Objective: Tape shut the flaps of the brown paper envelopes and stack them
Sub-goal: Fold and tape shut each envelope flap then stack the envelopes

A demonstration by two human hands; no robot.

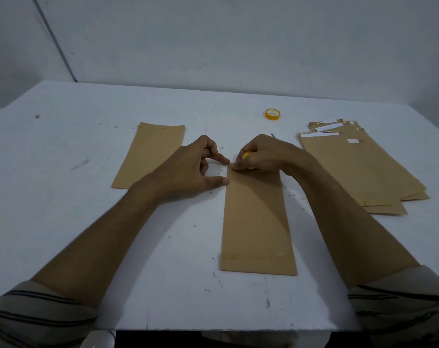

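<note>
Head view: taping of a flap seems to be the step in hand. Centre envelope (pixel 258 222) lies at 6 o'clock on the table (pixel 62 172). The left hand (pixel 195 172) presses its straight thumb and forefinger on the envelope's 11 o'clock corner and holds nothing. The right hand (pixel 263 154) curls round a yellow-handled tool (pixel 246 154), with its fingertips on the same corner. The tape roll (pixel 272 114) stands at 12, the open pile (pixel 359 169) at 3, and a lone envelope (pixel 148 156) at 10. The next move probably calls for smoothing the corner, then stacking.

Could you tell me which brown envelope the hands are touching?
The centre envelope, nearest the person: the left hand and right hand, which grips a yellow object, meet at its far corner. The left envelope and right pile lie aside.
</note>
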